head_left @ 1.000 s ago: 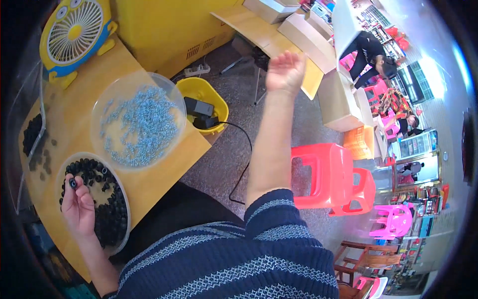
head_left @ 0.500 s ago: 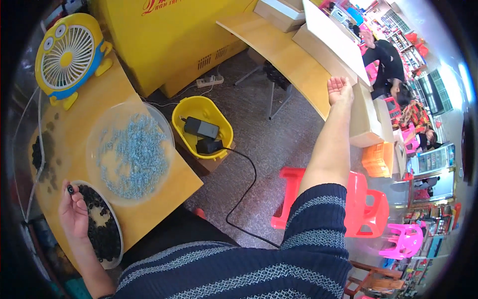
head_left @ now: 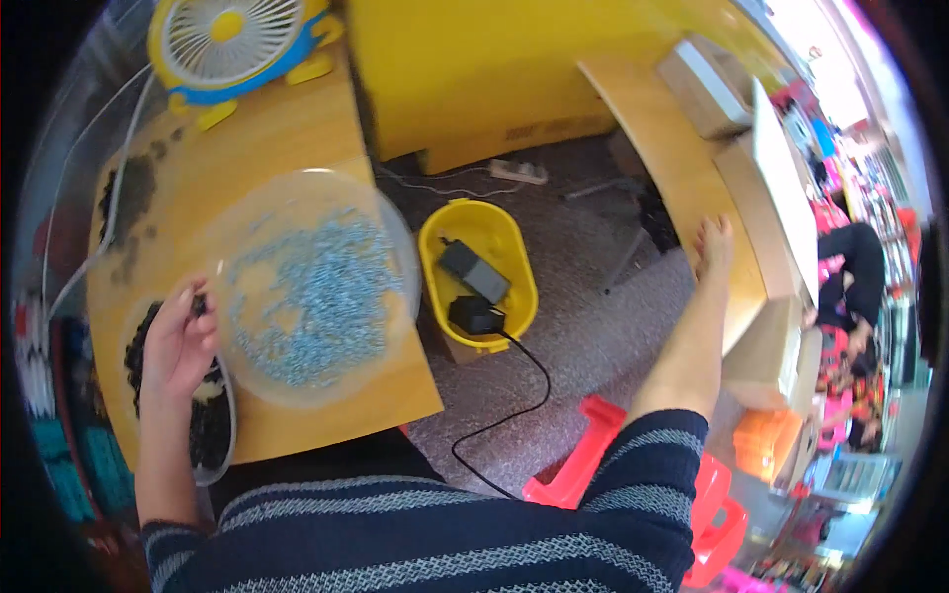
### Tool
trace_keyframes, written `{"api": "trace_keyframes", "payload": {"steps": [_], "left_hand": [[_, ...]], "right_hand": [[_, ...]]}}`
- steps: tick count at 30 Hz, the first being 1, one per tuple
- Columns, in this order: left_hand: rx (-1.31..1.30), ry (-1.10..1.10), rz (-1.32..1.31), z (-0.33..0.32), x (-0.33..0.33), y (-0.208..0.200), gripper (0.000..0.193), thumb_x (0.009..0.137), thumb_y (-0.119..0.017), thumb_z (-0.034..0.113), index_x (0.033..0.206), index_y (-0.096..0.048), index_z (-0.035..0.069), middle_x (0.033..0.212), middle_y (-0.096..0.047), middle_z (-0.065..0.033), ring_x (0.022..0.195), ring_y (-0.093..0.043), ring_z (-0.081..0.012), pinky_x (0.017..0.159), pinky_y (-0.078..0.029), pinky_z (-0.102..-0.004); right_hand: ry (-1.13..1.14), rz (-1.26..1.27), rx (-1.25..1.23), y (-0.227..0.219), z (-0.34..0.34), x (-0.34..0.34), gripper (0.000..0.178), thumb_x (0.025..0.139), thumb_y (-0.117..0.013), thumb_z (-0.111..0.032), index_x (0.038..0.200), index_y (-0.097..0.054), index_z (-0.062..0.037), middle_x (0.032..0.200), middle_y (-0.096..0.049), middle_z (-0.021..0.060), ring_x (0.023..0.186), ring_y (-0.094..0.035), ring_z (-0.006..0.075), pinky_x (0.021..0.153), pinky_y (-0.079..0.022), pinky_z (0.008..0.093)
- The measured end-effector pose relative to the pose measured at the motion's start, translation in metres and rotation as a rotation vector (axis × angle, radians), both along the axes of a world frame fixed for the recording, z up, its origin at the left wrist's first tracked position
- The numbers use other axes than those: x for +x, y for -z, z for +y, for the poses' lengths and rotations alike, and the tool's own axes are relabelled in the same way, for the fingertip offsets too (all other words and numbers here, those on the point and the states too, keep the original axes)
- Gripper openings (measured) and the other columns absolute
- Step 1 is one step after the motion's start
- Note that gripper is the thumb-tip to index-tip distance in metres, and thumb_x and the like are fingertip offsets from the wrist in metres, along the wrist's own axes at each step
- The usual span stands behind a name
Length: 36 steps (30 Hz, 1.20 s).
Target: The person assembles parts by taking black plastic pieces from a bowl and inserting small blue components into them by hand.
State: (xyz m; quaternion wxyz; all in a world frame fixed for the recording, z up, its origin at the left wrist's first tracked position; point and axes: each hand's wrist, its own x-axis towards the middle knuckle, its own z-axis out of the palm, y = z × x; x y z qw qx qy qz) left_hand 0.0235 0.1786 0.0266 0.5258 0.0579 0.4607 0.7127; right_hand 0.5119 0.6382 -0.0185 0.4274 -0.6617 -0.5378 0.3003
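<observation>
Since half a second ago, the right hand (head_left: 714, 247) has been stretched further out over the floor, at two o'clock from the yellow bin (head_left: 478, 277), its fingers straight and together, holding nothing. Left hand (head_left: 180, 338) is seen at nine o'clock, fingers curled loosely on the black pieces in a clear bowl (head_left: 219, 450); whether any are pinched cannot be told. Just beside it at three o'clock, a clear bowl of blue beads (head_left: 314, 287) rests on the wooden worktop (head_left: 287, 128). A yellow desk fan (head_left: 235, 35) stands at twelve o'clock.

grey floor (head_left: 593, 326), yellow cabinet (head_left: 474, 69) (glossy), red stools (head_left: 712, 494)
</observation>
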Motion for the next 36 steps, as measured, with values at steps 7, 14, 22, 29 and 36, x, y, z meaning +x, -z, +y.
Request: {"api": "trace_keyframes", "payload": {"steps": [7,14,22,29,36], "left_hand": [[-0.006,0.102,0.076,0.063,0.019,-0.022,0.016,0.082,-0.048,0.012,0.095,-0.050,0.003,0.080,-0.056,-0.0105,0.060,-0.056,-0.0118,0.051,-0.049,-0.0242],[-0.042,0.243,0.164,0.067,0.030,-0.017,0.014,0.080,-0.050,0.015,0.089,-0.049,0.003,0.078,-0.056,-0.0097,0.058,-0.055,-0.0116,0.050,-0.049,-0.0248],[-0.091,0.172,0.197,0.071,0.021,-0.007,0.013,0.080,-0.050,0.015,0.088,-0.048,0.005,0.075,-0.054,-0.0076,0.055,-0.053,-0.0110,0.048,-0.049,-0.0233],[-0.160,0.072,0.194,0.054,0.003,-0.007,0.014,0.078,-0.054,0.017,0.085,-0.049,0.005,0.072,-0.055,-0.0066,0.055,-0.054,-0.0117,0.046,-0.047,-0.0254],[-0.263,0.178,0.163,0.063,0.005,-0.009,0.014,0.077,-0.054,0.016,0.083,-0.050,0.004,0.072,-0.055,-0.0079,0.055,-0.054,-0.0130,0.047,-0.048,-0.0268]], "right_hand": [[0.183,0.219,0.104,0.029,0.022,0.015,0.035,0.073,-0.052,-0.009,0.105,-0.042,-0.0011,0.063,-0.045,0.0017,0.053,-0.044,0.0090,0.047,-0.039,0.0204],[0.168,0.060,0.333,0.035,0.042,0.002,0.061,0.073,-0.051,-0.009,0.126,-0.021,-0.0014,0.120,-0.035,0.0207,0.105,-0.041,0.0256,0.086,-0.035,0.0335],[0.040,0.044,0.266,-0.040,0.067,0.007,0.074,0.072,-0.048,-0.002,0.131,-0.005,-0.0125,0.127,-0.026,0.0202,0.100,-0.043,0.0212,0.074,-0.041,0.0298],[-0.020,-0.042,0.021,-0.065,0.146,0.029,0.078,0.071,-0.045,0.000,0.131,0.003,-0.0139,0.128,-0.025,0.0189,0.105,-0.040,0.0226,0.073,-0.038,0.0320],[0.054,0.007,0.261,-0.061,0.098,-0.014,0.068,0.074,-0.046,-0.002,0.130,-0.009,-0.0034,0.120,-0.038,0.0177,0.104,-0.041,0.0203,0.079,-0.036,0.0300]]}}
